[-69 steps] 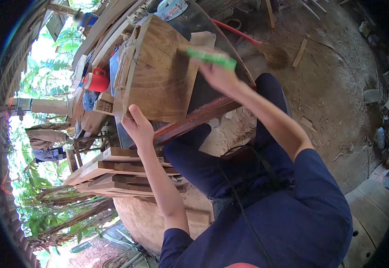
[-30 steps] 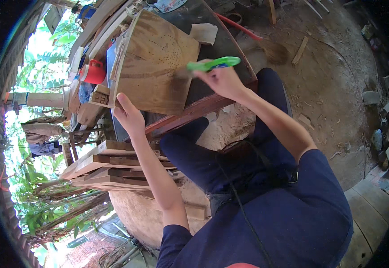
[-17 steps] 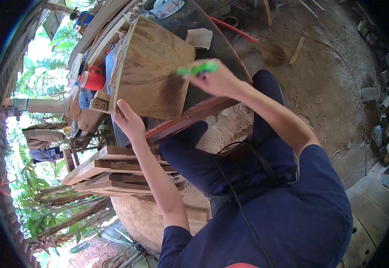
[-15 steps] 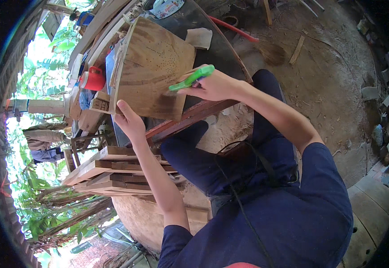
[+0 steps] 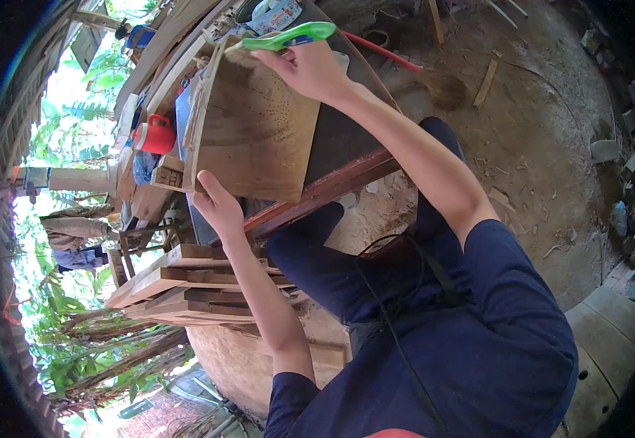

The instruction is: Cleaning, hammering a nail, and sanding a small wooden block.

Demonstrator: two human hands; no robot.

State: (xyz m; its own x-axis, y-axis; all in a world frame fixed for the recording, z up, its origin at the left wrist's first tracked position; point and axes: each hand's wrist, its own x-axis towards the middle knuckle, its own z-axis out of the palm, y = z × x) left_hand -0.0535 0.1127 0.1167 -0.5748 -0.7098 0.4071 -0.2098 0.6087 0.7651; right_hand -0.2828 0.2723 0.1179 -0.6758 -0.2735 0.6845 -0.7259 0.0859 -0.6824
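My right hand [image 5: 308, 69] is closed around the green handle of a brush [image 5: 308, 33]. Its pale bristles reach the far left corner of a wooden panel [image 5: 255, 135]. Dark specks or small holes dot the panel's brown face, and a raised wooden strip runs along its left edge. My left hand [image 5: 219, 208] grips the near left corner, thumb on top; its other fingers are mostly hidden beneath. The panel rests tilted on a dark-topped table [image 5: 343, 120] with a reddish-brown wooden edge.
Left of the panel stand a red jug [image 5: 155, 135] and small wood blocks [image 5: 168, 175]. Stacked boards [image 5: 186, 281] lie beside my left forearm. A patterned container [image 5: 277, 16] sits at the table's far end. Wood scraps [image 5: 486, 82] litter the dirt floor on the right.
My right hand has swept the brush from the panel's near right part to its far left corner. The panel has shifted slightly, while my left hand keeps its corner grip.
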